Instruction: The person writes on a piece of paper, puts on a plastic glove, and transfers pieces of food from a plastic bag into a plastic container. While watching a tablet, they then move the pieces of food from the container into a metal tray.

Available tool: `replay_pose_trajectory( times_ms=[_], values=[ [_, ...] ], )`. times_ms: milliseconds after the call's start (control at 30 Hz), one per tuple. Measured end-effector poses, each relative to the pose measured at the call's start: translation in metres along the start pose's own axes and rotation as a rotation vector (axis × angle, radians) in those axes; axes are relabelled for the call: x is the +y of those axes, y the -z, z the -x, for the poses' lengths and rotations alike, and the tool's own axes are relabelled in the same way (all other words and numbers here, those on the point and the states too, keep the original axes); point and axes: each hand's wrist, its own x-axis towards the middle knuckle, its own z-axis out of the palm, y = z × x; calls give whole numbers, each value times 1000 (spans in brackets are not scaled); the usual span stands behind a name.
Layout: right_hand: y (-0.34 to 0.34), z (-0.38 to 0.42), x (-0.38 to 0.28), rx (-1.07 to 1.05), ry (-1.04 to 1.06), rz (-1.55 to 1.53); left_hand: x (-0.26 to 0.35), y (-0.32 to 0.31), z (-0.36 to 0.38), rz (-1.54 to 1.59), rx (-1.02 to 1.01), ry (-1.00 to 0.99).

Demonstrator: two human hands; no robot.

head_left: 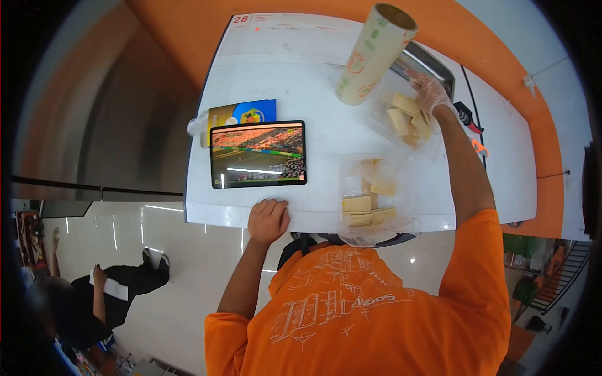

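My left hand (268, 220) rests on the table's near edge, below a tablet (258, 156) showing a stadium picture. Its fingers are curled together, with nothing seen in them. My right hand (431, 93), in a clear plastic glove, reaches to the far right, beside a metal tray (433, 66). Just below it lies a pile of pale, flat square pieces (407, 116) on clear plastic. The glove blurs its fingers, so their grip cannot be made out. Nearer me, a clear plastic bag (370, 233) surrounds more pale square pieces (370, 210).
A tall roll of plastic film (375, 56) stands upright left of the tray. Behind the tablet is a blue and yellow printed box (257, 111). A dark and red object (467, 118) lies at the right. Another person (94, 294) in dark clothes is at the lower left.
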Motion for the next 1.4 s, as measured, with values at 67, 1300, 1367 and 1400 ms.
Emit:
replay_pose_trajectory(
  times_ms=[67,1300,1367,1400],
  values=[
    [6,2,-8,46,25,175,0,1,0,-23,-4,1],
    [-88,237,-118,-397,272,277,-4,2,2,3,-22,34],
    [-91,227,-116,-497,83,311,-3,2,1,15,-7,35],
    [-92,224,-115,-497,83,309,-3,2,0,22,-4,29]
  ],
)
